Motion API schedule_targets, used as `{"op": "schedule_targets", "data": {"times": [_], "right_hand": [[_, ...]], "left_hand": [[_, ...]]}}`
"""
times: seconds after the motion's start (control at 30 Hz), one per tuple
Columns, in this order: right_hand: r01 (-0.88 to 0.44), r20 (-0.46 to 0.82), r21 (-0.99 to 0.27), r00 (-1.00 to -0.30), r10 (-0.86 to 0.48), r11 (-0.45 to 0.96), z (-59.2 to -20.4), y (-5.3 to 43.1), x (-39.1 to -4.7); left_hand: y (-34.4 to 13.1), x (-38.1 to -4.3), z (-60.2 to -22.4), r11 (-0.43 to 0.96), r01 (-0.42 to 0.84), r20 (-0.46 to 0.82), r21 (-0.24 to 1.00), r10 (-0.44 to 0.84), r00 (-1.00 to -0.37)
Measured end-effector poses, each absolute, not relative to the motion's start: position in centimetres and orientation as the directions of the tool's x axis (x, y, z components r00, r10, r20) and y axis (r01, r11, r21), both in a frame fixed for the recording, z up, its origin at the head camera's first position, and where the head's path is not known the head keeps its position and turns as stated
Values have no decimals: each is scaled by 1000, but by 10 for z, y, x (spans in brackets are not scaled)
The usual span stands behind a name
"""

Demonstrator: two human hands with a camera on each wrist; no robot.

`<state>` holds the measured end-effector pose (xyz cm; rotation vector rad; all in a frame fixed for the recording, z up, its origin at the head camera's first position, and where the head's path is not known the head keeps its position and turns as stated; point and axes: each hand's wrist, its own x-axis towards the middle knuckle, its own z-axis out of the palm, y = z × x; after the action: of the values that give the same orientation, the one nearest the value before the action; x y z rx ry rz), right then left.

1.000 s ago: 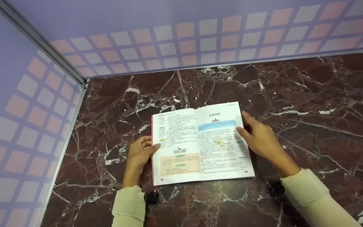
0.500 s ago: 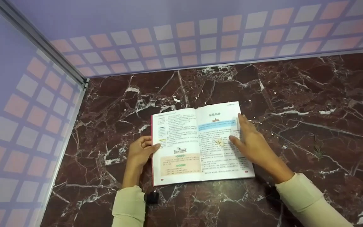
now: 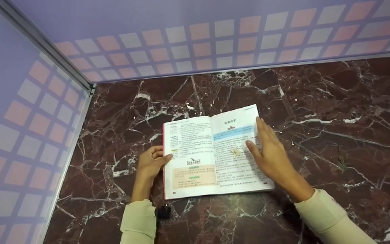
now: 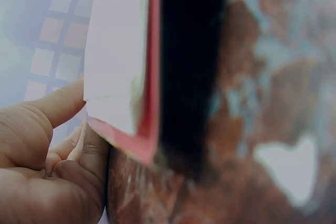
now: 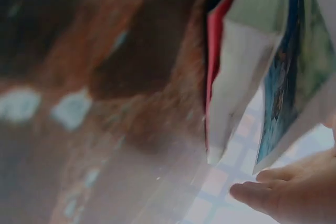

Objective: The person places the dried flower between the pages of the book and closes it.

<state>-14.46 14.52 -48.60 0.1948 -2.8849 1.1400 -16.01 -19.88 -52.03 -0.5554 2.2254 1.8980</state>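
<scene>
An open book (image 3: pixel 195 135) with printed text lies on the dark marble surface. My left hand (image 3: pixel 150 162) grips its left edge, thumb on the page and the other fingers bent at the side. The left wrist view shows the book's red cover (image 4: pixel 153 77) and my left hand (image 4: pixel 58 161) at the corner. My right hand (image 3: pixel 272 152) is at the right page's outer edge, fingers straight and thumb spread over the page. In the right wrist view a raised leaf (image 5: pixel 289 93) with a coloured picture underneath stands apart from the pages below, my right hand's fingertips (image 5: pixel 252 192) at its edge.
The marble tabletop (image 3: pixel 333 101) carries scattered small white bits around the book. A lilac wall (image 3: pixel 195 20) with pink and white squares closes the back, and a similar panel (image 3: pixel 12 118) stands at the left. A black wrist device (image 3: pixel 163 212) sits by the left sleeve.
My right hand has shifted left from beside the book onto the right page's edge. The top outer corner of that page has risen slightly. My left hand has stayed still.
</scene>
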Motion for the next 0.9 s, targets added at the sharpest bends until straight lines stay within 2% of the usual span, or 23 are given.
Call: {"op": "schedule_targets", "data": {"times": [0.1, 0.2, 0.63, 0.9], "right_hand": [[-161, 166, -701, -984, -61, 695, -481, 144, -144], [-161, 192, -701, -981, -34, 695, -478, 143, -142], [-40, -44, -624, -995, -87, 781, -491, 146, -144], [-46, -66, -620, -992, -111, 783, -494, 143, -142]], "left_hand": [[-199, -160, -520, 126, -381, -358, 916, -174, -918], [-199, -160, -520, 130, -384, -360, 914, -175, -916], [-200, -160, -521, 137, -383, -359, 913, -170, -918], [-200, -160, -523, 128, -375, -352, 918, -171, -920]]}}
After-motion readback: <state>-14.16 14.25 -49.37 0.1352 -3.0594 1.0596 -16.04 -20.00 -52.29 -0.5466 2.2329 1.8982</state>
